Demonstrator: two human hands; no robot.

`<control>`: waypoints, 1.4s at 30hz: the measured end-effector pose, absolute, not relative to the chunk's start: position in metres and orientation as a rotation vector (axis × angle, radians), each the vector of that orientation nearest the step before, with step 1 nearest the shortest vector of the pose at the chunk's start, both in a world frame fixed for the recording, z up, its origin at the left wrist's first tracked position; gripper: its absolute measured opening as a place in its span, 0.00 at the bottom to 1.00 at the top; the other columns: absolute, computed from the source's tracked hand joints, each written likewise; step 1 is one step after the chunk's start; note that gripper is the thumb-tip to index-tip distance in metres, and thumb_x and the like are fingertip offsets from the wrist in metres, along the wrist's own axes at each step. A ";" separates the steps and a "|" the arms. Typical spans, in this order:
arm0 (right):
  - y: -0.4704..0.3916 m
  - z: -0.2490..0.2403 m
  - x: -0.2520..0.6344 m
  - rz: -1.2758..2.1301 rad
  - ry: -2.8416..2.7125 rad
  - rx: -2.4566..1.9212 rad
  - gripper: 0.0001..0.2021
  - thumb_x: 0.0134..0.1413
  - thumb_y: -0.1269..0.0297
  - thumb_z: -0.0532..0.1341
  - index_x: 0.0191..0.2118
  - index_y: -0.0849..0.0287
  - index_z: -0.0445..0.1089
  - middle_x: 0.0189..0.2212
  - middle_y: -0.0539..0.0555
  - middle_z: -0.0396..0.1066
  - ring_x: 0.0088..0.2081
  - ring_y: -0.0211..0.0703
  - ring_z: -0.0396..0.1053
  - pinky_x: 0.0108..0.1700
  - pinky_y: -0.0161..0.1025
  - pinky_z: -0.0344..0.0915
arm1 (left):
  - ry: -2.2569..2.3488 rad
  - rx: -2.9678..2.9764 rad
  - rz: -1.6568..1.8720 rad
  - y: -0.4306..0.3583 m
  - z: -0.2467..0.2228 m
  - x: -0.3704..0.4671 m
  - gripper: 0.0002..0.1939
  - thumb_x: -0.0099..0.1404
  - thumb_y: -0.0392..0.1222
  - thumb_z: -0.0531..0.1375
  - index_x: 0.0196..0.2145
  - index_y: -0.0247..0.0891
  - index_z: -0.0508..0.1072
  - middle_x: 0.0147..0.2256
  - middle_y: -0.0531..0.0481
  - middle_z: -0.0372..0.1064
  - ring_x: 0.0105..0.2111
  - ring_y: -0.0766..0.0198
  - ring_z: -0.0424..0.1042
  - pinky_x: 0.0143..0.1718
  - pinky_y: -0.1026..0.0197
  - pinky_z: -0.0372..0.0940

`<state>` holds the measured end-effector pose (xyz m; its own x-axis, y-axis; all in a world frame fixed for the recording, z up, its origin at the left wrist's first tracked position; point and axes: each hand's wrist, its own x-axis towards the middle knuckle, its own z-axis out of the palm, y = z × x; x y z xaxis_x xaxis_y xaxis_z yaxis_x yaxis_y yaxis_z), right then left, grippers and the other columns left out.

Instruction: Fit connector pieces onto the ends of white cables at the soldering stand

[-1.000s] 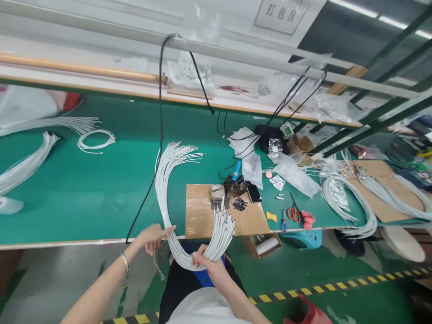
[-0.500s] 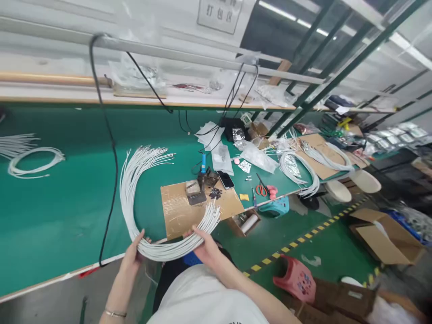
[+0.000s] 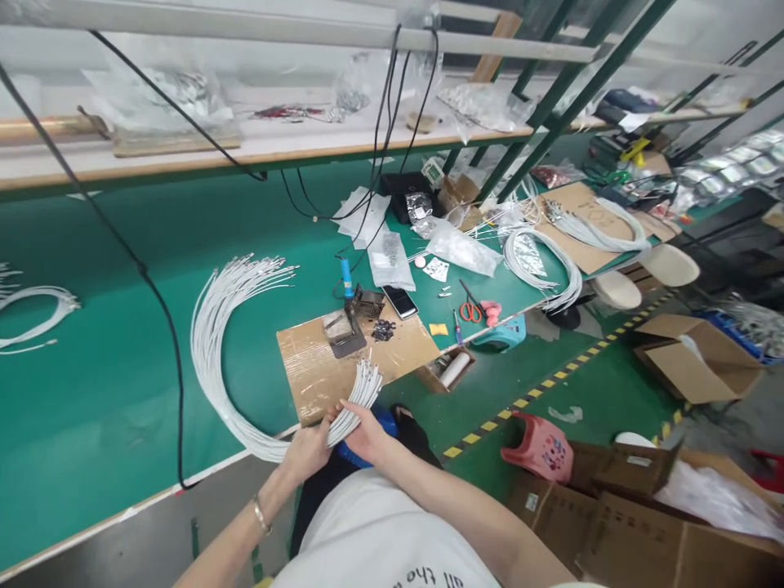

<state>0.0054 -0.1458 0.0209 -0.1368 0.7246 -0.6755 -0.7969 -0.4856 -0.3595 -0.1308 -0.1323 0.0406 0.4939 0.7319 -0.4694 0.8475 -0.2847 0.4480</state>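
A thick bundle of white cables (image 3: 211, 359) curves in a U over the green bench and past its front edge. My left hand (image 3: 309, 447) is wrapped round the bundle near its right end. Close beside it, my right hand (image 3: 363, 429) grips the same bundle, just below the loose cable tips. Those tips point up over a cardboard sheet (image 3: 300, 371). On the sheet stand a soldering iron with a blue handle (image 3: 347, 278) in its holder and a small pile of black bits (image 3: 383, 330). A phone (image 3: 401, 301) lies at the sheet's far edge.
Scissors with orange handles (image 3: 470, 311) and a screwdriver (image 3: 457, 327) lie to the right. Coiled white cables (image 3: 572, 282) rest farther right, more at far left (image 3: 55, 306). A black cord (image 3: 144, 269) hangs across the left side. A pink stool (image 3: 539, 449) stands on the floor.
My left hand has moved right along the cable bundle, up beside my right hand. The bundle's right end has shifted slightly left, and the view has tilted down.
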 end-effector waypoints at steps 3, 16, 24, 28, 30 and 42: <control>-0.151 0.018 0.025 1.794 -0.078 -1.171 0.15 0.54 0.52 0.68 0.35 0.61 0.74 0.31 0.54 0.77 0.40 0.46 0.77 0.50 0.46 0.70 | 1.249 2.118 -0.267 -0.108 0.028 -0.139 0.24 0.59 0.32 0.59 0.54 0.35 0.70 0.46 0.32 0.77 0.47 0.42 0.78 0.49 0.50 0.68; -0.090 -0.014 0.220 1.191 -1.376 -1.644 0.17 0.65 0.53 0.58 0.42 0.60 0.77 0.44 0.64 0.77 0.55 0.58 0.70 0.63 0.62 0.60 | 1.326 2.272 -0.255 -0.074 0.003 -0.161 0.10 0.69 0.43 0.55 0.40 0.37 0.74 0.47 0.30 0.75 0.50 0.39 0.74 0.52 0.44 0.66; 0.007 -0.047 0.212 0.995 -2.099 -1.245 0.23 0.68 0.65 0.50 0.64 0.64 0.65 0.65 0.64 0.64 0.68 0.52 0.57 0.72 0.56 0.52 | 1.423 2.626 -0.092 -0.090 0.002 -0.130 0.19 0.74 0.50 0.49 0.42 0.33 0.73 0.37 0.35 0.75 0.40 0.45 0.75 0.43 0.48 0.68; 0.017 -0.067 0.200 0.876 -2.245 -1.221 0.25 0.69 0.66 0.48 0.66 0.70 0.62 0.66 0.68 0.62 0.69 0.56 0.55 0.72 0.57 0.49 | 1.486 2.582 -0.007 -0.098 -0.009 -0.129 0.22 0.74 0.53 0.47 0.38 0.35 0.73 0.34 0.37 0.74 0.37 0.45 0.75 0.40 0.49 0.67; 0.017 -0.074 0.198 0.818 -2.279 -1.229 0.25 0.69 0.66 0.49 0.67 0.70 0.61 0.65 0.68 0.62 0.69 0.57 0.55 0.72 0.58 0.49 | 1.466 2.537 0.036 -0.100 -0.013 -0.136 0.22 0.74 0.55 0.48 0.36 0.38 0.73 0.31 0.40 0.73 0.35 0.47 0.75 0.39 0.51 0.67; 0.001 -0.069 0.229 0.601 -2.348 -1.212 0.23 0.70 0.67 0.49 0.66 0.63 0.64 0.62 0.66 0.67 0.67 0.56 0.58 0.69 0.63 0.56 | 1.429 2.392 0.181 -0.056 -0.029 -0.096 0.20 0.73 0.56 0.52 0.33 0.39 0.71 0.29 0.45 0.69 0.33 0.53 0.71 0.38 0.54 0.64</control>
<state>0.2294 0.0010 -0.0692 -0.5266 0.8322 0.1734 0.6466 0.5246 -0.5539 -0.0964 -0.0560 -0.0286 0.4839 0.8725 -0.0678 0.8281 -0.4315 0.3580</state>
